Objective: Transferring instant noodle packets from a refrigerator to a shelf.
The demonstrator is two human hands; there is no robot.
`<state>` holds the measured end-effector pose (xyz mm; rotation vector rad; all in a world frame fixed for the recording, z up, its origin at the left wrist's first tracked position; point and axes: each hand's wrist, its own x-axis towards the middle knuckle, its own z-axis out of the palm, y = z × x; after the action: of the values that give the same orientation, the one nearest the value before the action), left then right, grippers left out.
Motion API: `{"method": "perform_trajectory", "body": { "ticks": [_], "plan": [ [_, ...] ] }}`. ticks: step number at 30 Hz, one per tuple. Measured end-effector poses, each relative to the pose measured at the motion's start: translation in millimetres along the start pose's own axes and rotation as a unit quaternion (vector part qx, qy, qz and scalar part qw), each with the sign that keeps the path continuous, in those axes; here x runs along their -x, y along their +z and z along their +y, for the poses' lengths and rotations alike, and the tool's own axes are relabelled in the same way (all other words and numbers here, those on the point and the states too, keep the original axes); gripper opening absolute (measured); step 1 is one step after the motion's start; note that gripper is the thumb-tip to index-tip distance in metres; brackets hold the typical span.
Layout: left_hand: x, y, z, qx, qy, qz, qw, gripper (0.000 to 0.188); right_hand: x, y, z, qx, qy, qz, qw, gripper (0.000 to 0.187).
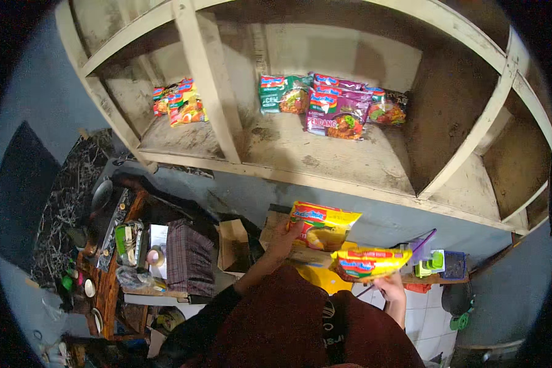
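A person's right hand [393,288] pinches the lower right edge of a yellow noodle packet [371,264], some fingertips hidden. Just beyond, to the left, the left hand [281,244] pinches the left edge of a second yellow packet [322,224]; how the fingers behind it lie cannot be told. The near packet overlaps the far one in view; whether they touch is unclear. A light hold on the edges, both packets kept level and clear of each other, would likely spare the brittle noodles inside. Farther off, a cream wooden shelf [306,176] holds small packets [189,107] at left, with a green packet [278,95], purple packets [331,113] and a dark packet [389,105] mid-shelf.
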<state>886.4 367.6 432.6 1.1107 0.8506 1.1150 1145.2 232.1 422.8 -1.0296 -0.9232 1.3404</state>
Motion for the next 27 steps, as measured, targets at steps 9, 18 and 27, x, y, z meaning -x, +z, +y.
{"method": "perform_trajectory", "body": {
  "ticks": [9,18,27],
  "plan": [
    [-8,70,40,-0.052,0.042,-0.132,0.989,0.026,10,-17,-50,-0.015,-0.18,0.107,0.978,0.081],
    [-27,274,32,0.202,0.011,-0.323,0.924,0.036,38,-126,-123,0.022,-0.357,0.19,0.915,0.067],
    [-114,357,54,0.189,0.248,-0.085,0.946,0.032,-93,-145,-221,0.249,-0.325,0.125,0.904,0.043]
  ]
}}
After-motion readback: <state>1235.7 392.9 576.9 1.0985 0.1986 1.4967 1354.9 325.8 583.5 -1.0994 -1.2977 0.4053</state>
